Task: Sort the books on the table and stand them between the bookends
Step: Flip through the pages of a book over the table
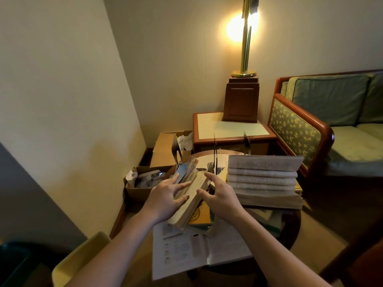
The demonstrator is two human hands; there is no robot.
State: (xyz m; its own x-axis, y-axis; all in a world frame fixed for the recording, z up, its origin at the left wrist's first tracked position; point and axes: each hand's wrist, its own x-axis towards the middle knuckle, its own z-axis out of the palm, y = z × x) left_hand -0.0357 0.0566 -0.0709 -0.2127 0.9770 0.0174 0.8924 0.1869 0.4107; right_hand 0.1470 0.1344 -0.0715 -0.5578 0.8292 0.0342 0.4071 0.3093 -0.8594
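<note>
A bundle of worn paperbacks (196,183) leans tilted at the middle of the round tabletop (294,230), its lower end over a yellow book (202,214). The 2 hands flank it. The left hand (165,196) lies flat on the upper cover with its fingers straight. The right hand (220,196) is spread wide, thumb at the bundle's right edge (gripping nothing, as far as I can see). Just to the right, a stack of thick books (263,181) lies flat. Dark metal bookends (246,142) stand upright behind. An open booklet (196,245) lies nearest me. A cardboard box (143,189) sits to the left, and a lit lamp (246,38) and a sofa (342,121) are beyond.
</note>
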